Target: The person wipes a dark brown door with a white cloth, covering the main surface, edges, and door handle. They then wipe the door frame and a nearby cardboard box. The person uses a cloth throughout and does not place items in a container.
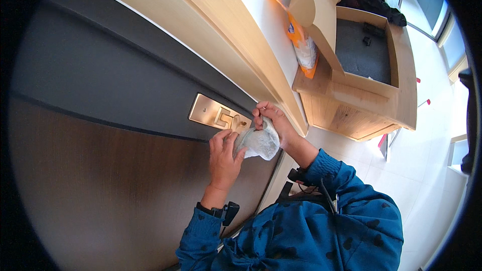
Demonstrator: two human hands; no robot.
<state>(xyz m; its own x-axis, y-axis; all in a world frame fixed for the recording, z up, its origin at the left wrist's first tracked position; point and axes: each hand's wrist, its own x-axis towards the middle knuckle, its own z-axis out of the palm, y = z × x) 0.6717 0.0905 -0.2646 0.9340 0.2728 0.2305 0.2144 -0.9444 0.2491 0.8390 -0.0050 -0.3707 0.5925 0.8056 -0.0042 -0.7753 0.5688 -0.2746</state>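
A crumpled pale cloth point(261, 143) is held between my two hands in front of a dark door point(113, 71). My left hand point(225, 156) grips the cloth's left edge, with its fingertips close to a gold-coloured lock plate point(204, 108). The plate carries a lever handle point(224, 117) of the same colour. My right hand point(275, 120) is closed on the cloth's upper right part, near the door's edge. Whether the cloth or my fingers touch the plate, I cannot tell.
A light wooden door frame point(226, 26) runs beside the door. Past it, a wooden cabinet point(331, 116) bears an opened cardboard box point(394, 52) with dark foam inside, an orange-and-clear plastic package point(307, 51) and a black cloth or bag point(371, 3).
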